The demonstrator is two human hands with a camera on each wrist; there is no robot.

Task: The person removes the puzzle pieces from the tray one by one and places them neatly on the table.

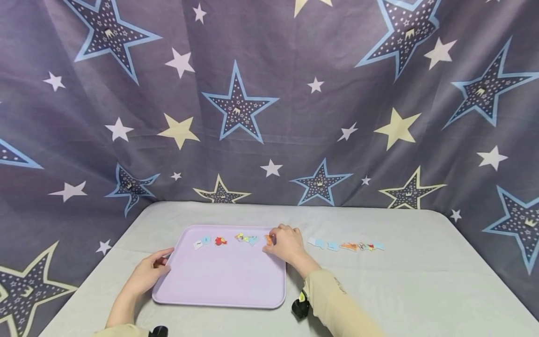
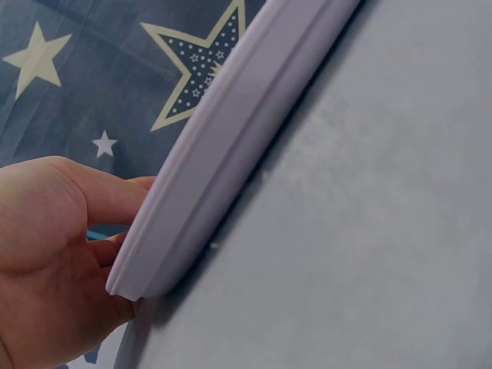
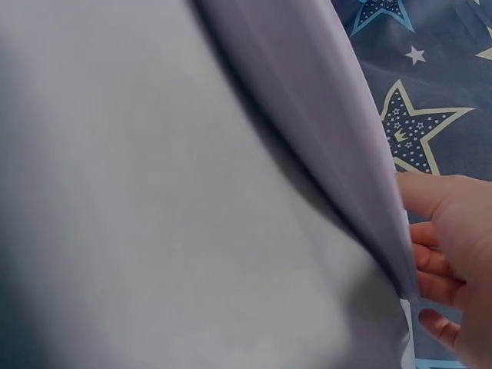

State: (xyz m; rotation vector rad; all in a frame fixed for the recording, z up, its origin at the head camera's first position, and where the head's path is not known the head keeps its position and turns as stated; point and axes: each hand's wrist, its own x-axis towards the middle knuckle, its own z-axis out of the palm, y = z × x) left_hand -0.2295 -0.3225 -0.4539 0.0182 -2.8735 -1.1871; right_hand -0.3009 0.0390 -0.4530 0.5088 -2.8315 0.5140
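Note:
A lilac tray (image 1: 219,285) lies on the table, with small flat puzzle pieces in a row near its far edge. My right hand (image 1: 287,244) is over the tray's far right corner, thumb and fingertips pinching an orange puzzle piece (image 1: 268,239). To its left are a yellow and light-blue piece (image 1: 247,239), a red piece (image 1: 221,241), and a white and blue piece (image 1: 202,242). My left hand (image 1: 147,272) rests against the tray's left rim, fingers relaxed. The left wrist view shows this hand (image 2: 54,254) beside the rim, some fingertips hidden behind it.
Right of the tray, another row of pieces lies on the pale tablecloth (image 1: 400,290): light-blue pieces (image 1: 332,245), an orange piece (image 1: 348,246) and a multicoloured piece (image 1: 367,246). A dark star-patterned curtain (image 1: 294,140) hangs behind the table.

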